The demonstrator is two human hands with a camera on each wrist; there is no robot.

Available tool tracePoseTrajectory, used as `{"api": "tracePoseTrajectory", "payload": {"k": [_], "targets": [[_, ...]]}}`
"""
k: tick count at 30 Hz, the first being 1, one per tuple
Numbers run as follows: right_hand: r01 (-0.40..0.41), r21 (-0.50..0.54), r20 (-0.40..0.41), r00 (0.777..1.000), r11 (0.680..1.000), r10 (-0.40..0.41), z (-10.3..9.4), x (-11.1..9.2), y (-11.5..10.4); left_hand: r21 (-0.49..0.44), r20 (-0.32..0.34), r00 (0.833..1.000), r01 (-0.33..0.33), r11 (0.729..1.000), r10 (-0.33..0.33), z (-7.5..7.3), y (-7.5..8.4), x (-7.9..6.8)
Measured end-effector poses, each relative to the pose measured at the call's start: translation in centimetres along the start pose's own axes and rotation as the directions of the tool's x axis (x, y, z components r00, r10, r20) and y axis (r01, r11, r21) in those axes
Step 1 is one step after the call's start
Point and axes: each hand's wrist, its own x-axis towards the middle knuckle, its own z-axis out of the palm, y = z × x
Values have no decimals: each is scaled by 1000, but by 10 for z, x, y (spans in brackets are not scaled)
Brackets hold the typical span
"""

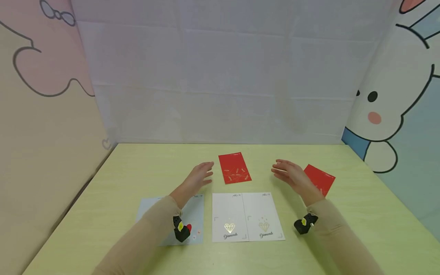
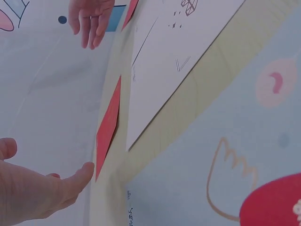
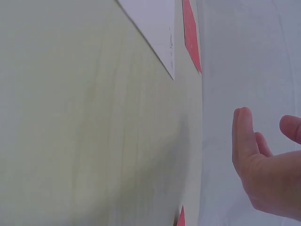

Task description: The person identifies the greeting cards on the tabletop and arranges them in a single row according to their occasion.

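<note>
Both hands hover above the table, holding nothing. My left hand has its fingers extended toward the centre, left of a red card with pale leaf-like marks. On the other side, my right hand hangs with relaxed fingers, partly covering a second red card. Between the forearms lies a white two-panel card, spread flat, with a gold diamond and the word "Diamonds" on each panel. Beneath my left forearm is a light blue card with a red shape; the sleeve hides part of it.
The pale yellow-green table ends at a white sheet behind. Cartoon-printed walls flank it, with a white figure on the right. Black wrist devices sit on the beige sleeves.
</note>
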Motion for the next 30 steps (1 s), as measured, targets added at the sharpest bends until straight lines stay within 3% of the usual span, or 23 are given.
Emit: {"api": "tracePoseTrajectory", "payload": {"k": [9,14,18,24,30], "targets": [[-7,67,20,1000,998,6,18,22,2,-49,-28,993,113,992,-114,4,-6,14],[-34,106,-3,999,994,35,30,33,4,-32,-10,993,118,992,-119,8,-7,18],[-47,137,-52,997,990,55,29,35,5,-21,1,996,84,996,-84,15,-9,21],[-62,157,-117,990,986,81,7,26,-2,-5,67,998,19,1000,-18,37,-6,23],[-60,158,-147,986,986,84,-39,18,-4,53,114,994,-3,999,-3,68,-2,26]]}}
